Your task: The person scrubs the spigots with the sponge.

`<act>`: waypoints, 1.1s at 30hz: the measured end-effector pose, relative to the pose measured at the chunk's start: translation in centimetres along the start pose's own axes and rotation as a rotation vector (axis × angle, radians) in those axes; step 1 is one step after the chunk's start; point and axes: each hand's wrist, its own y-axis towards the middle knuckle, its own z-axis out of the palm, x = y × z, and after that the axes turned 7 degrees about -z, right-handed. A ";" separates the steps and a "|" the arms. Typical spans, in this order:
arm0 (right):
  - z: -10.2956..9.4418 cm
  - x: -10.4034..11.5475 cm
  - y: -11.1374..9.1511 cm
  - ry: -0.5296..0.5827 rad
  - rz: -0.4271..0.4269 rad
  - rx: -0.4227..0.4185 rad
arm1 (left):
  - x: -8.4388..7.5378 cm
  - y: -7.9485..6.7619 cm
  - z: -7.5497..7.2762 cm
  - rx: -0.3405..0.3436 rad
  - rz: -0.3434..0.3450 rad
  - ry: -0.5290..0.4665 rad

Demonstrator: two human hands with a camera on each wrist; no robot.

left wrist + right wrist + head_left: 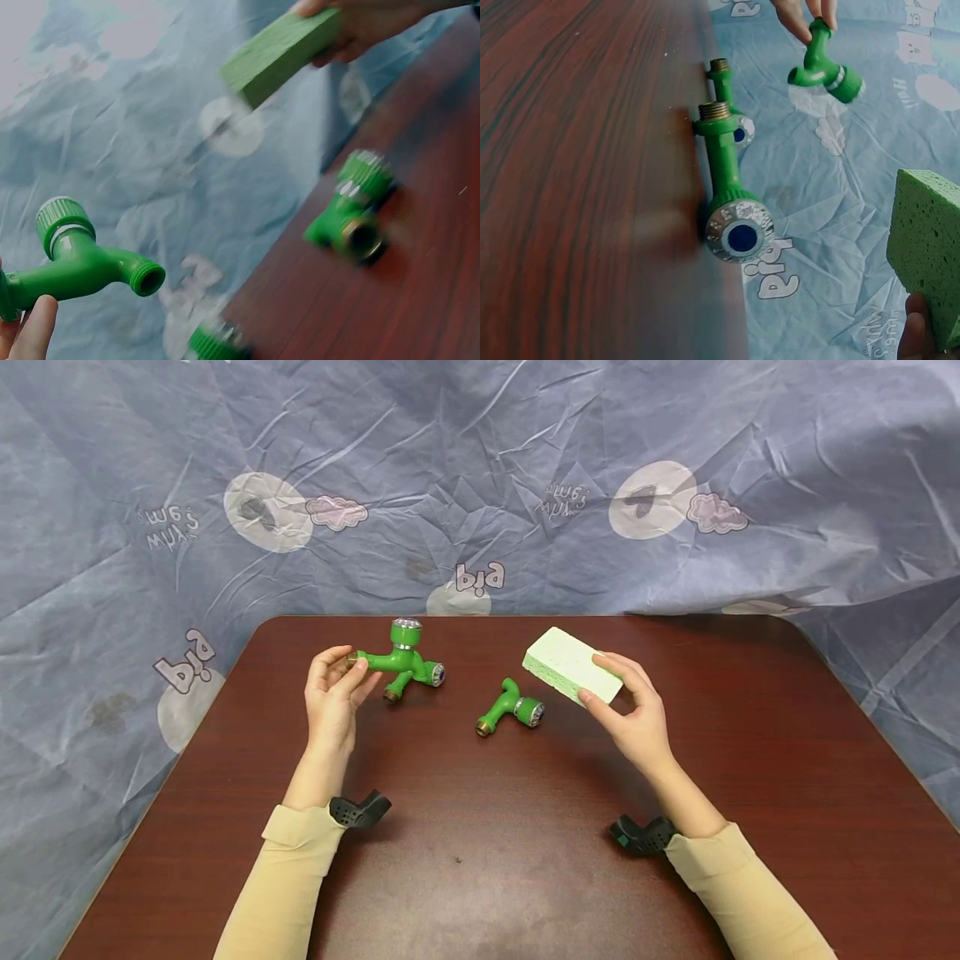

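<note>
My left hand [333, 702] pinches a green faucet [402, 647] by its brass threaded end, holding it above the table with its ribbed knob on top. In the left wrist view that raised faucet [75, 262] shows its spout pointing right. A pale green sponge block [573, 664] is gripped at one end by my right hand [637, 714], between thumb and fingers, off the table. Between the hands a second faucet [506, 706] lies on the table. Another faucet [433, 673] lies partly hidden behind the raised one.
The brown wooden table [465, 827] reaches back to a creased blue-grey printed cloth [480, 460]. Black bands with mounts [360, 810] sit on both wrists, over cream sleeves [281, 885].
</note>
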 end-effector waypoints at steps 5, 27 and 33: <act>0.0 -0.7 -0.1 0.013 0.011 -0.002 | -0.8 1.4 -2.6 -0.124 -0.029 -0.055; 0.0 -1.4 -0.3 -0.009 0.042 0.020 | 2.5 3.6 -9.0 -0.383 -0.105 0.277; -0.1 -1.4 -0.3 -0.022 0.045 0.019 | 2.7 3.7 -9.0 -0.414 -0.065 0.388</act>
